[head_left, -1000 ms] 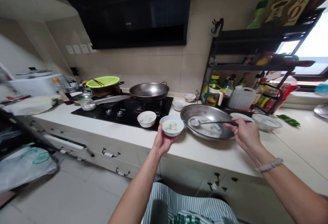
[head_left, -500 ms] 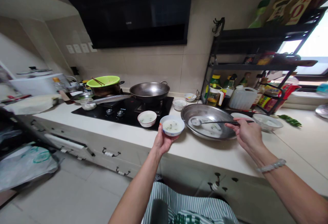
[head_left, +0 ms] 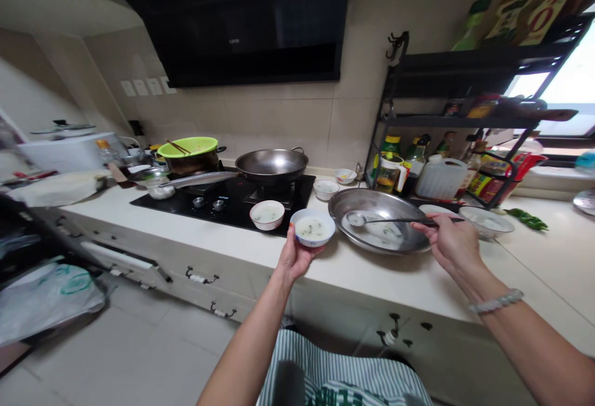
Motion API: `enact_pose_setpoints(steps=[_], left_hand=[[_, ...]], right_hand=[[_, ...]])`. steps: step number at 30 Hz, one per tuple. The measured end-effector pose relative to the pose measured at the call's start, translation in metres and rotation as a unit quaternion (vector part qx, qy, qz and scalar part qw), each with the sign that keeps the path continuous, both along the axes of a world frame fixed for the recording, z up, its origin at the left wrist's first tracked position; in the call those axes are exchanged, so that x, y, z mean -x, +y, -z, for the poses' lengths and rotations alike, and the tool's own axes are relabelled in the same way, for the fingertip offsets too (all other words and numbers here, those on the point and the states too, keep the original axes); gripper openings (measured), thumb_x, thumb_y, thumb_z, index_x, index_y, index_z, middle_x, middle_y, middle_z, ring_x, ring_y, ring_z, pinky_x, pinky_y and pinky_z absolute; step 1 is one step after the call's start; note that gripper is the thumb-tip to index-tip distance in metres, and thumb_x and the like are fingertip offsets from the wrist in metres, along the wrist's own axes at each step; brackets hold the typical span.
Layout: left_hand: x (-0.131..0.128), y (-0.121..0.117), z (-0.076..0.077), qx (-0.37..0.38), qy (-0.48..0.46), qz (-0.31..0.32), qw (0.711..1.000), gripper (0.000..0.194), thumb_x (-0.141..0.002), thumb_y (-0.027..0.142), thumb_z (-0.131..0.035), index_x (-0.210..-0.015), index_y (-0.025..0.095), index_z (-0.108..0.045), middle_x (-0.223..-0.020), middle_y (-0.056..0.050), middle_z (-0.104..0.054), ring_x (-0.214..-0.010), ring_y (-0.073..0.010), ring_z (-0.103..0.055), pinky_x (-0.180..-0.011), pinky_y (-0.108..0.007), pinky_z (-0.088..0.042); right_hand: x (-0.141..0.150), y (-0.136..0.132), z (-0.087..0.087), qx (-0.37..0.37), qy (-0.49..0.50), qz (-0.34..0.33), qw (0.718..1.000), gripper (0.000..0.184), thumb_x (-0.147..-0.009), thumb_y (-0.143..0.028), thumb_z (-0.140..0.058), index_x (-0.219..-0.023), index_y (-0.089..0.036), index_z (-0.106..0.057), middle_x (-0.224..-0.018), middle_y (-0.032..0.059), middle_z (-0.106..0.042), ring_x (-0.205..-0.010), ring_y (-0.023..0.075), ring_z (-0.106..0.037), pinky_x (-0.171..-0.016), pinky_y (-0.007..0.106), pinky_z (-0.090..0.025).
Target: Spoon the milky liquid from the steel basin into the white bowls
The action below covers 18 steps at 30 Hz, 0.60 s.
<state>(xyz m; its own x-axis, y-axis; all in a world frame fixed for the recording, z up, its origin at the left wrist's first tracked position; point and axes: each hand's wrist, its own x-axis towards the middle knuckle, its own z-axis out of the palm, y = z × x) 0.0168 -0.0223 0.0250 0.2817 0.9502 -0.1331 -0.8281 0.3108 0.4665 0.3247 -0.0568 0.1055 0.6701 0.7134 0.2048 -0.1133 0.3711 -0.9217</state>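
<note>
My left hand (head_left: 297,256) grips a white bowl (head_left: 312,238) of pale soup with green bits, thumb at its rim and fingers beneath. In my right hand (head_left: 453,242) is the dark handle of a ladle (head_left: 390,220), its round head low inside a wide metal basin (head_left: 353,240). Whitish soup with green bits covers the basin's bottom. Left of the held bowl, a second soup bowl (head_left: 266,226) sits on the edge of the black stove. Behind the basin stands a small bowl (head_left: 326,198) with pale contents.
A wok (head_left: 271,176) and a pot with a green colander (head_left: 188,145) stand on the stove (head_left: 232,211). Right of the basin are a larger bowl (head_left: 499,228) and green peppers (head_left: 527,219). Bottles fill a black rack (head_left: 458,122); the range hood (head_left: 251,40) hangs above.
My right hand has shifted slightly to the right with the ladle. The left hand and its bowl have stayed in place.
</note>
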Motion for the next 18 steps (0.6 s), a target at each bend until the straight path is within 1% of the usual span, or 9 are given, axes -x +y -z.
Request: enact_pose_setpoints(steps=[3,6,8,11,14,18], left_hand=[[0.000,0.000,0.000,-0.001,-0.001,-0.002,1.000,0.056,-0.096,0.054,-0.047,-0.142,0.023,-0.047,-0.136,-0.015,-0.060,-0.121,-0.0338,-0.059,-0.092,-0.056,-0.055],[0.000,0.001,0.001,-0.001,-0.002,-0.001,1.000,0.057,-0.094,0.054,-0.051,-0.143,0.024,-0.047,-0.136,-0.016,-0.060,-0.122,-0.0342,-0.059,-0.092,-0.055,-0.055],[0.000,0.001,0.002,-0.001,-0.003,-0.001,1.000,0.058,-0.093,0.054,-0.052,-0.142,0.024,-0.047,-0.136,-0.016,-0.060,-0.123,-0.0344,-0.058,-0.093,-0.056,-0.054],[0.001,0.002,0.003,0.000,-0.003,-0.001,1.000,0.056,-0.094,0.054,-0.051,-0.142,0.025,-0.048,-0.136,-0.015,-0.060,-0.123,-0.0340,-0.058,-0.093,-0.055,-0.055],[0.001,0.002,0.004,-0.003,-0.006,0.003,1.000,0.057,-0.094,0.054,-0.052,-0.143,0.025,-0.047,-0.137,-0.015,-0.059,-0.123,-0.0342,-0.058,-0.093,-0.055,-0.054],[0.002,0.003,0.005,-0.009,-0.006,0.008,1.000,0.059,-0.092,0.054,-0.054,-0.143,0.025,-0.047,-0.139,-0.015,-0.058,-0.122,-0.0338,-0.059,-0.094,-0.056,-0.054]], right_hand=[[0.008,-0.004,-0.012,0.016,0.019,0.016,1.000,0.014,-0.076,-0.009,-0.062,-0.066,-0.018,-0.057,-0.068,0.0000,-0.056,-0.049,0.0117,-0.063,-0.052,0.024,-0.062],[0.015,-0.007,-0.022,-0.023,0.000,0.000,1.000,0.018,-0.077,-0.008,-0.063,-0.063,-0.019,-0.058,-0.069,0.0013,-0.058,-0.050,0.0122,-0.064,-0.058,0.027,-0.064],[0.022,-0.009,-0.027,-0.040,-0.011,-0.017,0.999,0.017,-0.076,-0.010,-0.063,-0.063,-0.019,-0.059,-0.068,0.0013,-0.057,-0.051,0.0130,-0.065,-0.058,0.026,-0.064],[0.037,-0.012,-0.033,-0.051,0.000,-0.033,0.998,0.013,-0.074,-0.009,-0.062,-0.065,-0.018,-0.061,-0.067,0.0011,-0.058,-0.051,0.0130,-0.065,-0.057,0.025,-0.063],[0.054,-0.016,-0.034,-0.062,-0.009,-0.057,0.996,0.007,-0.073,-0.015,-0.066,-0.069,-0.017,-0.061,-0.072,0.0007,-0.060,-0.050,0.0124,-0.066,-0.056,0.025,-0.063],[0.076,-0.027,-0.028,-0.056,-0.057,-0.096,0.992,0.011,-0.076,-0.027,-0.069,-0.080,-0.019,-0.063,-0.065,-0.0013,-0.059,-0.054,0.0158,-0.068,-0.057,0.028,-0.062]])
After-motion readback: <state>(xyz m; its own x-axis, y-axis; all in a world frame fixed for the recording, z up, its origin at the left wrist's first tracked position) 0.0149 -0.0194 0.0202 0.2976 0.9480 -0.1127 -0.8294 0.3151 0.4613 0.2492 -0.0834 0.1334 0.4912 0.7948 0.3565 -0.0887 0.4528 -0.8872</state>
